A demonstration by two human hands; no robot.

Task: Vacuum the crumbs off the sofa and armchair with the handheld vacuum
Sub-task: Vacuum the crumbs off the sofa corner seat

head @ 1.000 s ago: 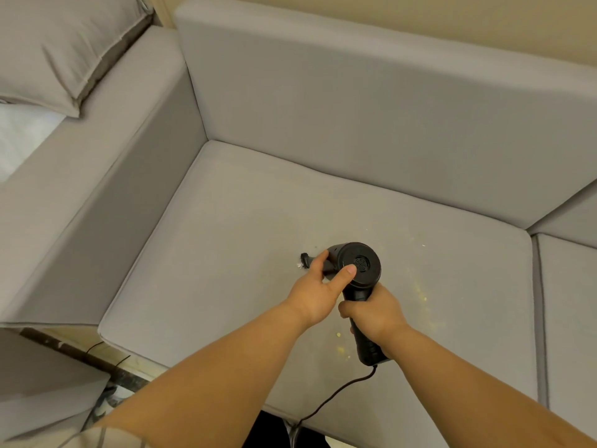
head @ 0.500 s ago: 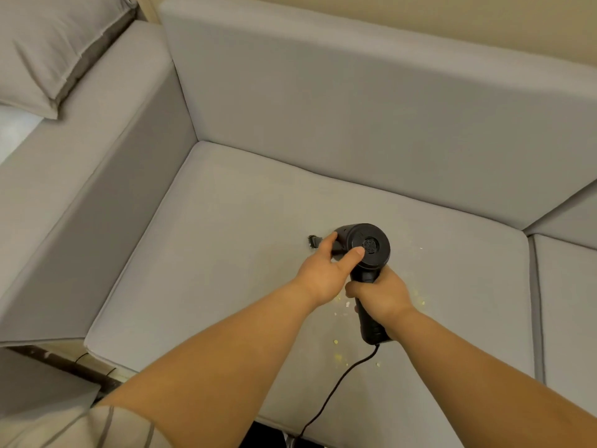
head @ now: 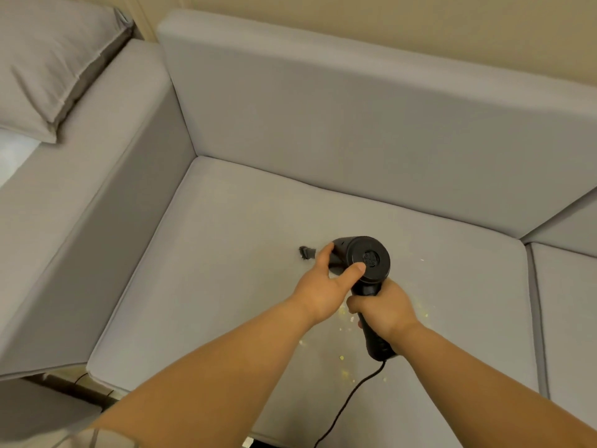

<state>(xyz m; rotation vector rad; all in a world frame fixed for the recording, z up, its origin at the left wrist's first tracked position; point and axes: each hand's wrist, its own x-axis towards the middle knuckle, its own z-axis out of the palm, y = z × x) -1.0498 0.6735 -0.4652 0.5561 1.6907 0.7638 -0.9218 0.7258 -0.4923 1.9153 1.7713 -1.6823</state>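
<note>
The handheld vacuum sits low over the sofa seat cushion, its long axis running from the round rear grille near the person toward the small nozzle at the far left, which touches or nearly touches the fabric; the right hand wraps its fingers round the handle below the body, and the left hand curls round the barrel, thumb laid against the rear cap. The crumbs lie as yellow specks on the cushion nearer the person than the nozzle, between and under the two forearms, with a few more just right of the right hand; so the nozzle points away from most of them, and the next pass, I judge, must draw it back toward the body. The cord trails off the bottom edge; the nozzle mouth is hidden, some crumbs are likely covered by the arms, and the armchair cannot be made out.
</note>
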